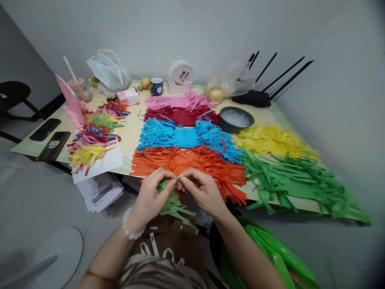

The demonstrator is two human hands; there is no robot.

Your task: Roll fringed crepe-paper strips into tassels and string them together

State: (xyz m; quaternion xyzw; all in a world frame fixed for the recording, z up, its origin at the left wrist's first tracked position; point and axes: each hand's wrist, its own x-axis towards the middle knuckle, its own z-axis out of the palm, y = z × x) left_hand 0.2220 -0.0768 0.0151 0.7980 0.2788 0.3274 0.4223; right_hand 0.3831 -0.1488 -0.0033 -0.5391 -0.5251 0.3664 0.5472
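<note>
A light green fringed paper tassel [176, 205] hangs below my left hand [154, 192], whose thumb and fingers pinch its top end. My right hand [203, 192] meets it there, thumb and fingertip closed at the tassel's tip; whether a thread is between them is too small to tell. Just beyond both hands lie stacks of fringed paper: orange [180, 158], blue [187, 137], dark red [184, 116] and pink [171, 102]. To the right are yellow fringed paper [270, 140] and darker green fringed paper [303, 188]. A pile of multicoloured tassels [94, 138] sits at the left.
A dark bowl [223, 124] stands behind the blue paper. Two phones [54, 146] and a pink stand [70, 102] are on the left, a mug [157, 86] and a black router [252, 99] at the back. A green plastic bag [270, 257] sits below right.
</note>
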